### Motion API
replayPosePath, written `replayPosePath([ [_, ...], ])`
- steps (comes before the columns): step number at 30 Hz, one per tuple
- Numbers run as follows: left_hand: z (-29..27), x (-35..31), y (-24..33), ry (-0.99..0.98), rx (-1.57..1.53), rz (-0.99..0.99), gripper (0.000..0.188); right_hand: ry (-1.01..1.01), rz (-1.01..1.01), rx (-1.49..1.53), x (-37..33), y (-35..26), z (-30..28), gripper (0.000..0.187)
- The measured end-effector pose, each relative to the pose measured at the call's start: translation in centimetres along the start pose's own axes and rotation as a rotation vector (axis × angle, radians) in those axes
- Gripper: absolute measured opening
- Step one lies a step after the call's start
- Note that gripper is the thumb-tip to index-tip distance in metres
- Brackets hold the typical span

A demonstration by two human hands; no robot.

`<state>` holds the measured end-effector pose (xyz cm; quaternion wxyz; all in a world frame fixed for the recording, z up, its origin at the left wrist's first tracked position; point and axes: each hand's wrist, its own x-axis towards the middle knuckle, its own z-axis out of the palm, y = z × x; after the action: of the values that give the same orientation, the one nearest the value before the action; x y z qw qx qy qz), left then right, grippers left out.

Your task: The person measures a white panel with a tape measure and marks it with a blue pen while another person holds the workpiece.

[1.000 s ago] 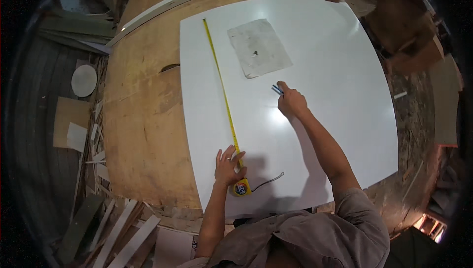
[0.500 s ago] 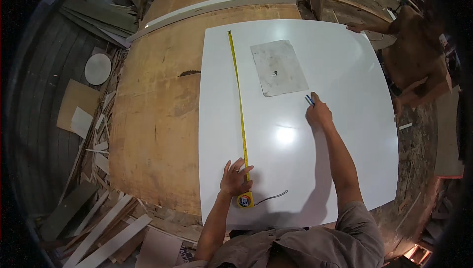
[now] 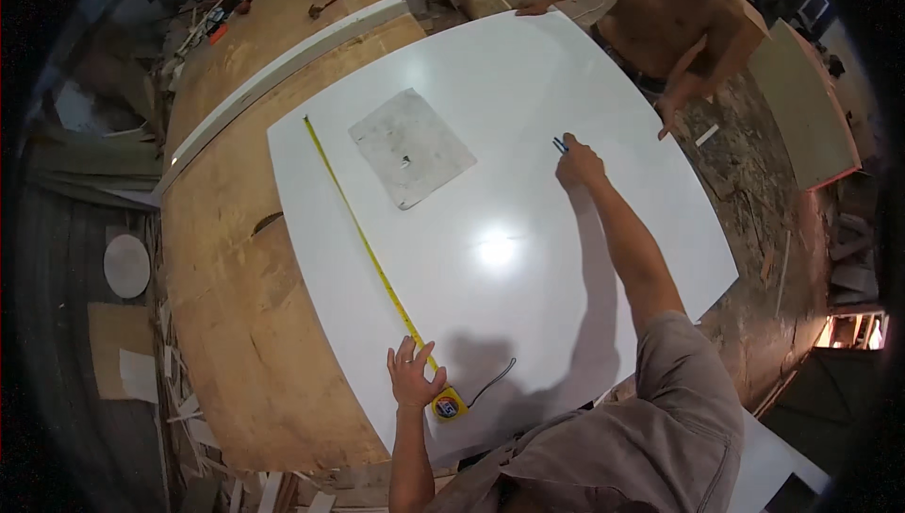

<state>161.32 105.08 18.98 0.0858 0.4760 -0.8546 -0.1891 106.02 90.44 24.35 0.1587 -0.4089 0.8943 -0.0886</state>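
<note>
White board (image 3: 528, 230) on workbench (image 3: 226, 324). Yellow tape (image 3: 363, 244) stretched along board's left side. Your left hand (image 3: 413, 376) flat, fingers spread, pinning tape beside its case (image 3: 450, 406). Your right hand (image 3: 579, 166) closed around blue pencil (image 3: 560, 145), far across board.

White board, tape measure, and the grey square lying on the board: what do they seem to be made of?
The white board looks like a glossy laminate-faced panel: it mirrors a bright lamp spot. The tape measure has a thin yellow blade, probably painted steel, and a yellow case that looks plastic. The grey square is matt and mottled, perhaps cement sheet or worn card; the picture leaves it open.
</note>
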Motion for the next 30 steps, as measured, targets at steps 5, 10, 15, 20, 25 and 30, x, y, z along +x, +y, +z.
replayPosePath([
  [5, -0.3, 0.4, 0.1, -0.041, -0.002, -0.011, 0.059, -0.116, -0.289, 0.019, -7.4, -3.1, 1.2, 0.045],
  [10, -0.7, -0.6, -0.3, -0.077, -0.002, -0.056, 0.06, -0.47, -0.455, -0.035, -19.1, -8.1, 4.6, 0.05],
  [15, -1.7, 0.4, 0.2, -0.121, 0.013, -0.067, 0.061, -0.28, -0.44, 0.052, -14.9, -10.4, 6.0, 0.049],
  [20, -1.1, -0.2, -0.2, -0.089, -0.003, -0.071, 0.061, -0.13, -0.422, 0.091, -7.9, -13.0, 5.7, 0.052],
  [25, -0.8, 0.2, 0.1, -0.024, 0.0, -0.031, 0.059, -0.144, -0.392, 0.1, -3.2, -13.7, 6.0, 0.053],
  [30, -0.3, 0.0, 0.1, 0.013, -0.018, 0.01, 0.06, -0.211, -0.341, 0.067, -2.9, -13.0, 4.0, 0.054],
])
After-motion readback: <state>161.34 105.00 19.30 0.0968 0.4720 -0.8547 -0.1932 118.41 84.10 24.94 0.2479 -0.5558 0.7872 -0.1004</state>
